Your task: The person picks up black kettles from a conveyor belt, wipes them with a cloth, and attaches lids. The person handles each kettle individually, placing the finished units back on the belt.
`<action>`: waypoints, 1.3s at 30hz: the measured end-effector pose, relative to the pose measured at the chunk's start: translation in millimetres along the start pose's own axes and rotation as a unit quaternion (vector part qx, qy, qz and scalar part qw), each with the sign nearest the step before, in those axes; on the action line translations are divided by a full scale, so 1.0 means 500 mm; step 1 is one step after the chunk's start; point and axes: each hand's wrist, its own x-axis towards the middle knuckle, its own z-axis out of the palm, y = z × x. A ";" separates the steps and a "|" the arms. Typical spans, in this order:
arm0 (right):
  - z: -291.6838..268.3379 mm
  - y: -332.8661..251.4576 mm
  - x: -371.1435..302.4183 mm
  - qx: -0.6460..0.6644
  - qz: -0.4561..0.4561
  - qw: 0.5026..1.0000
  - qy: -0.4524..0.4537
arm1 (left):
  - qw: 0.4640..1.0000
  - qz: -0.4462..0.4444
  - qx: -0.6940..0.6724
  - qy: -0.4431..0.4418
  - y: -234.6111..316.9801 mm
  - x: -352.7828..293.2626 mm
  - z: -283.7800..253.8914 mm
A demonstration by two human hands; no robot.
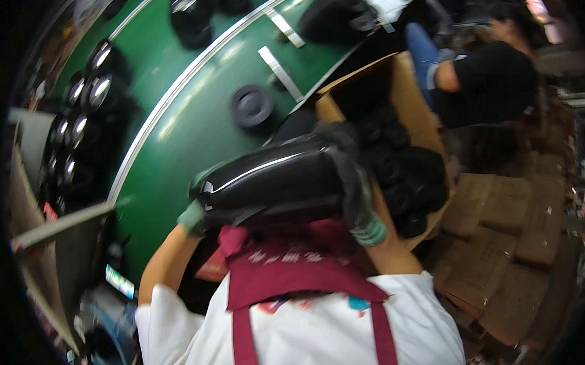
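A large glossy black rounded housing [273,183] lies sideways across my front, just above my dark red apron. My left hand [193,211], in a pale green glove, grips its left end; the fingers are mostly hidden. At its right end my right hand [355,199] presses, in a dark-palmed glove with a striped green cuff. What the housing belongs to, I cannot make out. Beyond it, a round dark disc-like part [252,106] rests on the green work surface [167,155].
An open cardboard box [421,105] full of black parts stands to my right. Brown cartons [497,239] are stacked farther right. Several shiny black pieces [80,113] stand at the left, and a metal rail [189,69] curves across the green surface. Another person [484,83] sits at the upper right.
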 end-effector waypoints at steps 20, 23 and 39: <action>-0.006 0.030 -0.026 0.041 -0.047 0.994 -0.086 | 0.999 0.040 -0.011 0.026 0.040 0.011 0.025; 0.005 0.011 -0.007 0.133 0.105 0.985 -0.043 | 0.995 0.021 0.052 0.077 0.101 0.018 0.058; -0.079 0.064 0.009 0.229 0.225 0.942 -0.102 | 0.921 0.257 0.289 0.038 0.161 0.029 0.067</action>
